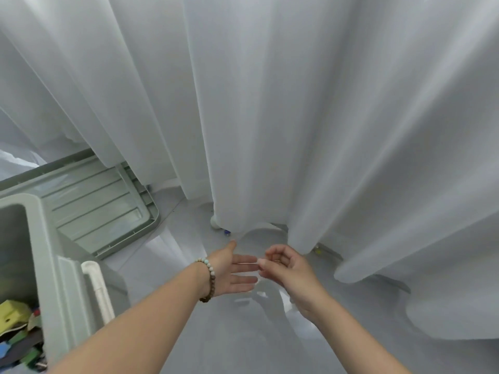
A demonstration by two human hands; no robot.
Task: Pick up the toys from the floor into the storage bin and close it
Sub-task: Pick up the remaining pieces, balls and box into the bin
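Note:
The pale green storage bin [40, 238] stands open at the lower left, with several colourful toys [16, 327] inside. Its lid [102, 201] lies flat on the floor behind it. My left hand [235, 271], with a bead bracelet on the wrist, is stretched out flat, palm up and empty. My right hand [286, 268] hovers just right of it with fingers curled and its fingertips at the left hand's fingers; whether it pinches something small I cannot tell. A small blue toy [226, 232] and a white ball [214, 222] lie at the curtain's hem, a yellowish bit [318, 251] further right.
White curtains [297, 117] hang across the whole view and pool on the pale grey floor [243, 341] at the right. A white bar handle [98, 287] sticks out on the bin's right side.

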